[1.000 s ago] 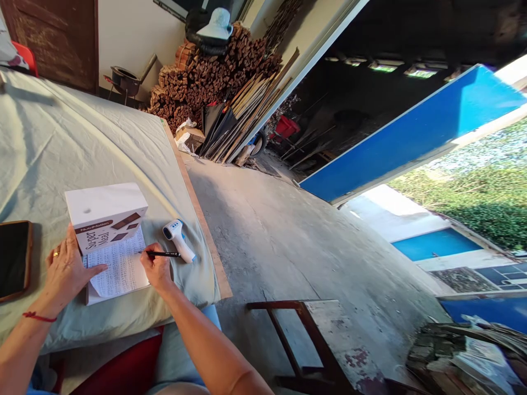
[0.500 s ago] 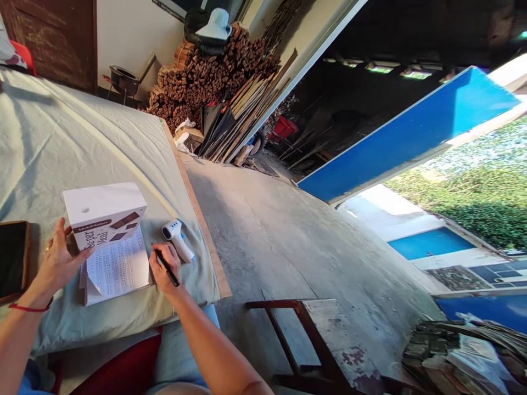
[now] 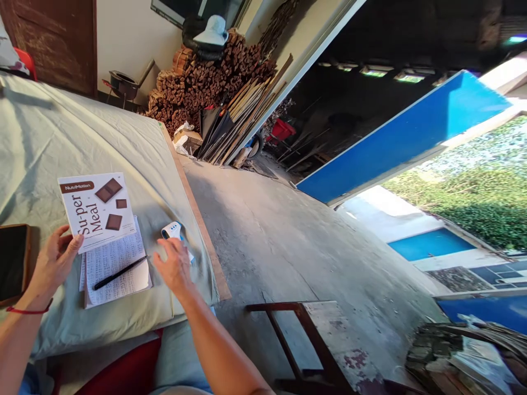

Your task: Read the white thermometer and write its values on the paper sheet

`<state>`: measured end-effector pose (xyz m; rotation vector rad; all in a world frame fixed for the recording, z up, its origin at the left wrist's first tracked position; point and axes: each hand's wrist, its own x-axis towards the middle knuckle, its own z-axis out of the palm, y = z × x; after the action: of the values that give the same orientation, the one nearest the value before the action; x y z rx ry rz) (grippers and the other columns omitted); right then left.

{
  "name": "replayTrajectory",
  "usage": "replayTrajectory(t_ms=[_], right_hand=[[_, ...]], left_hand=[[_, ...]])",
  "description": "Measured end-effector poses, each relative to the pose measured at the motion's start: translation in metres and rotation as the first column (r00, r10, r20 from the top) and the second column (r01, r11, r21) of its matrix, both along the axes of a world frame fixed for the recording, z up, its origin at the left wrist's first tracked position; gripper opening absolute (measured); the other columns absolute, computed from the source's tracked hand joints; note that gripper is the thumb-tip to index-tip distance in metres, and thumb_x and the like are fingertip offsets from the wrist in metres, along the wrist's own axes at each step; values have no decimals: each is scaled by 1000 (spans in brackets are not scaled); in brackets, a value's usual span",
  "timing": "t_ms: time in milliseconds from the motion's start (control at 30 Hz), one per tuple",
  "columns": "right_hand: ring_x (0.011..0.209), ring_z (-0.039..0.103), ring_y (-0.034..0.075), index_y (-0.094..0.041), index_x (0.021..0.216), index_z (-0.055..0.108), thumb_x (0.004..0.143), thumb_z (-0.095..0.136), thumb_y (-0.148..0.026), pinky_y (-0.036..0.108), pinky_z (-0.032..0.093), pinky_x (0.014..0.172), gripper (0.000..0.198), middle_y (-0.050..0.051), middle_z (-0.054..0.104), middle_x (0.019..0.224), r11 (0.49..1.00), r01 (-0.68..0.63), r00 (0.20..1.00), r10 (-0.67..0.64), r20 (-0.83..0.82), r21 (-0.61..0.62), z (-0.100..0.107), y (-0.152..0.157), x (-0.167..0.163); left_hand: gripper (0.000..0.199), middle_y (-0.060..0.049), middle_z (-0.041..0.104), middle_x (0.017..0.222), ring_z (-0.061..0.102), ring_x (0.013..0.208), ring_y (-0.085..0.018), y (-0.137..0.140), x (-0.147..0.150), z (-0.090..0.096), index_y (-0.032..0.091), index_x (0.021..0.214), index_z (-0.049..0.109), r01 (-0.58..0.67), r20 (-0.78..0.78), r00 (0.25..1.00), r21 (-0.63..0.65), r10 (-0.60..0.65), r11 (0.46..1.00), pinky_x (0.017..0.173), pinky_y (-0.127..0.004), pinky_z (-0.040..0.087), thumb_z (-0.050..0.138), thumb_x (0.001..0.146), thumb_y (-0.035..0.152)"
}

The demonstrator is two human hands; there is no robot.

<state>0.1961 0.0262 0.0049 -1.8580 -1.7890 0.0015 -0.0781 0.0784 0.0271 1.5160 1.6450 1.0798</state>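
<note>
A white "Su-per Meal" box (image 3: pixel 93 222), printed with brown chocolate squares, faces me with its front showing. My left hand (image 3: pixel 60 255) grips its lower left corner between thumb and fingers. Beneath the box lies a notebook (image 3: pixel 123 277) covered in handwriting, partly hidden by it. A black pen (image 3: pixel 119 272) rests slantwise across the page. To the right of the notebook, my right hand (image 3: pixel 175 263) is empty with fingers apart. It partly covers a white and blue handheld infrared thermometer (image 3: pixel 173 229); whether it touches it I cannot tell.
A phone in a brown case (image 3: pixel 12 263) lies at the left on the cloth-covered table (image 3: pixel 94 131). Beyond the table's edge are stacked firewood (image 3: pixel 218 82) and a concrete floor (image 3: pixel 263 230). A wooden stool or chair (image 3: pixel 296 340) stands at the lower right.
The pen has left my right hand and now lies on the notebook. That hand has opened near the thermometer. My left hand has tilted the box so its front faces up toward me.
</note>
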Motion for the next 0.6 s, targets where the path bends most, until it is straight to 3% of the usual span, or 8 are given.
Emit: replayTrajectory(t_ms=[67,133,200,300,400,500,600], right_hand=[[110,59,30,-16,121,62,81,70,-27,40,44,89,43,17,61,121,980,197,980,-196,21,-32,3,9,22],[103,61,31,-13,116,63,79,72,-33,38,45,82,43,20,63,115,944,295,955,-294,30,-149,3,16,41],[89,64,27,-15,101,66,79,72,-36,33,45,72,32,15,68,99,934,267,958,-284,-41,-239,2,20,51],[69,60,19,-20,88,65,81,65,-45,26,42,59,27,3,65,75,976,26,928,-104,-358,-216,4,16,42],[59,53,15,-21,80,61,85,50,-64,25,40,52,45,-1,56,63,959,-266,689,115,-715,-102,16,7,8],[59,53,14,-22,72,54,82,46,-75,27,45,55,55,1,56,66,907,-421,405,168,-899,-21,30,3,-30],[56,52,14,-22,67,51,80,45,-78,28,47,54,58,1,52,63,869,-494,303,144,-942,-27,36,7,-56]], left_hand=[[95,-18,73,110,70,97,-29,0,0,0,12,131,50,29,74,997,-41,-26,999,88,-44,57,48,69,84],[95,-17,72,111,69,101,-31,0,0,0,13,130,50,39,81,996,-49,-35,998,92,-47,55,49,68,84],[93,-16,72,112,68,104,-32,-1,0,2,14,130,51,38,53,998,-47,-36,998,93,-49,54,47,70,84],[90,-16,73,110,68,102,-32,-2,0,4,13,130,51,46,20,999,-42,-46,998,91,-48,54,44,72,82],[86,-14,74,107,69,98,-29,-3,1,7,14,130,52,57,-7,998,-36,-57,998,88,-44,54,43,74,79],[81,-11,74,105,69,95,-29,-4,1,9,16,130,53,45,-68,997,-32,-47,998,87,-42,53,42,77,76],[76,-10,74,107,68,95,-28,-5,0,9,18,131,53,75,-110,991,-29,-78,997,83,-40,52,40,81,73]])
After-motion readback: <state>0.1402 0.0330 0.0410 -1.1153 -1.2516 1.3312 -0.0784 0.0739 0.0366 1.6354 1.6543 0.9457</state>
